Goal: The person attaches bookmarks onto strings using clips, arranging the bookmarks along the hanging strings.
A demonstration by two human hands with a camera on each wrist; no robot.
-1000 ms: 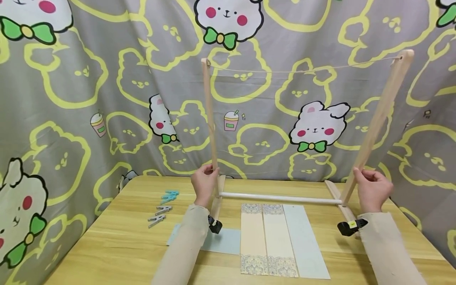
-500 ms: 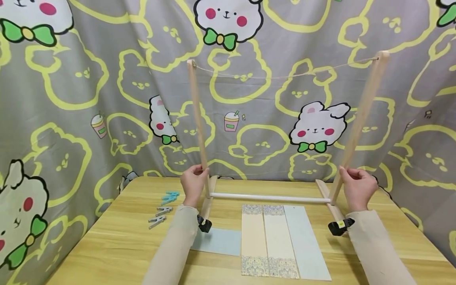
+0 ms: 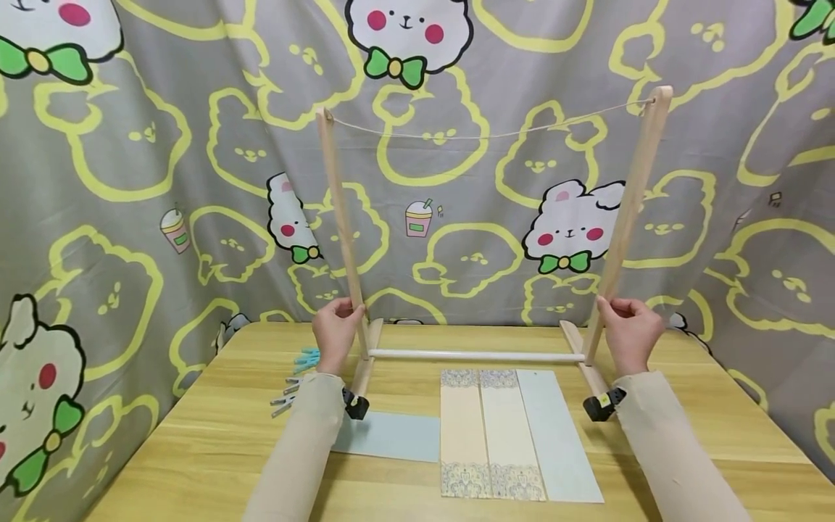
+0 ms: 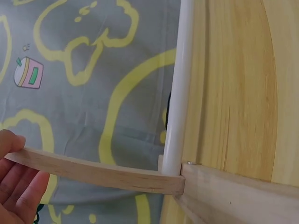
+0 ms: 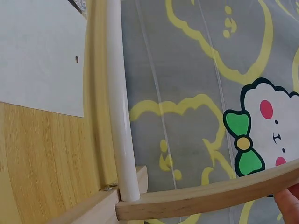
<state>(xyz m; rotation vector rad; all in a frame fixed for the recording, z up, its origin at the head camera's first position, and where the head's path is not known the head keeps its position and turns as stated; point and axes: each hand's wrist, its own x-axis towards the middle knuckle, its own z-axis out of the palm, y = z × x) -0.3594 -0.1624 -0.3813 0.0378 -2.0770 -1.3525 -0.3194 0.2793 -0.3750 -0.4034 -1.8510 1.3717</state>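
A wooden drying-rack-like frame stands upright on the table, its two posts joined low down by a white crossbar (image 3: 476,355) and at the top by a sagging string (image 3: 483,136). My left hand (image 3: 334,335) pinches the left post (image 3: 339,210) between thumb and fingers just above the bar. At about the same height, my right hand (image 3: 633,332) pinches the right post (image 3: 629,210). The left wrist view has the post (image 4: 98,173) running from the fingers to the bar joint. Only a fingertip (image 5: 287,205) shows beneath the post (image 5: 210,196) in the right wrist view.
In front of the frame lie two cream strips (image 3: 463,428) with lace-patterned ends and a pale blue strip (image 3: 561,435). Another blue strip (image 3: 394,435) lies crosswise, partly behind my left sleeve. Teal clips (image 3: 306,359) and grey clips (image 3: 283,400) sit at left. A patterned curtain (image 3: 457,188) hangs behind.
Both hands have shifted the whole frame leftward across the table, keeping their pinch on the posts. My left sleeve now covers part of the clips. The strips stay put.
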